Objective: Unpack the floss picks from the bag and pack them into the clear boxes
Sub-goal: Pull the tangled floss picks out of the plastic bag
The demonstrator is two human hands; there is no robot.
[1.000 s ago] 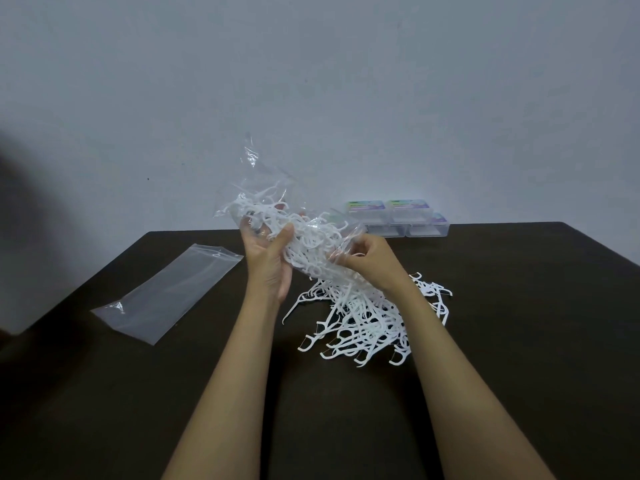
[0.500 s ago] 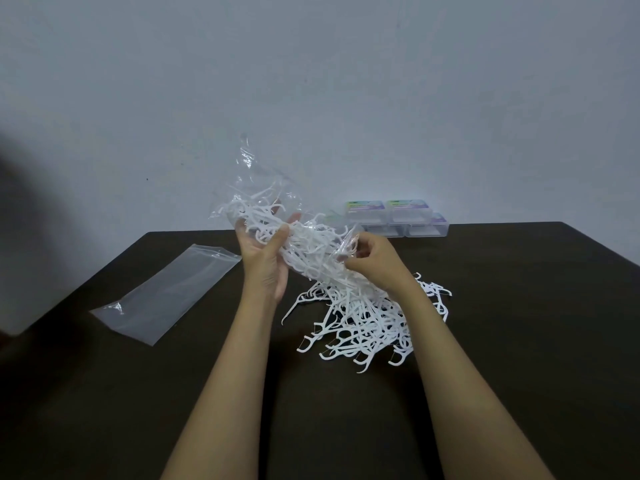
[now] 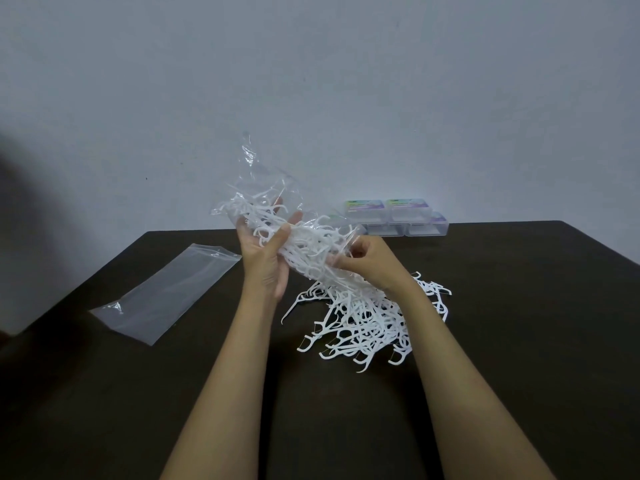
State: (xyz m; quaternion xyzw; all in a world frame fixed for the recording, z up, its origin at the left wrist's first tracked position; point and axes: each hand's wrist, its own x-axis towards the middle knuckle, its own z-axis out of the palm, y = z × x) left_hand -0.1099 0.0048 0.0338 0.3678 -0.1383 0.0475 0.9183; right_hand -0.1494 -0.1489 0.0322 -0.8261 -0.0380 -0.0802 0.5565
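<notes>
- A spare empty bag [image 3: 162, 296] lies flat at the left of the table [image 3: 519, 341].
- Your left hand [image 3: 266, 261] grips the raised bag [image 3: 273, 202], thumb curled over the picks inside.
- Your right hand [image 3: 367, 265] pinches the bag's lower mouth. The bag has tipped only slightly, so it isn't emptied yet.
- The floss picks [image 3: 367, 327] are heaped beneath your hands, and the clear boxes [image 3: 398, 216] at the far edge look not yet packed.

Picks [image 3: 367, 327] on table [image 3: 519, 306], boxes [image 3: 398, 216] behind, flat bag [image 3: 162, 292] left.

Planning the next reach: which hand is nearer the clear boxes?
Right. The right hand is in front of the clear boxes, slightly left; the left hand is farther left.
</notes>
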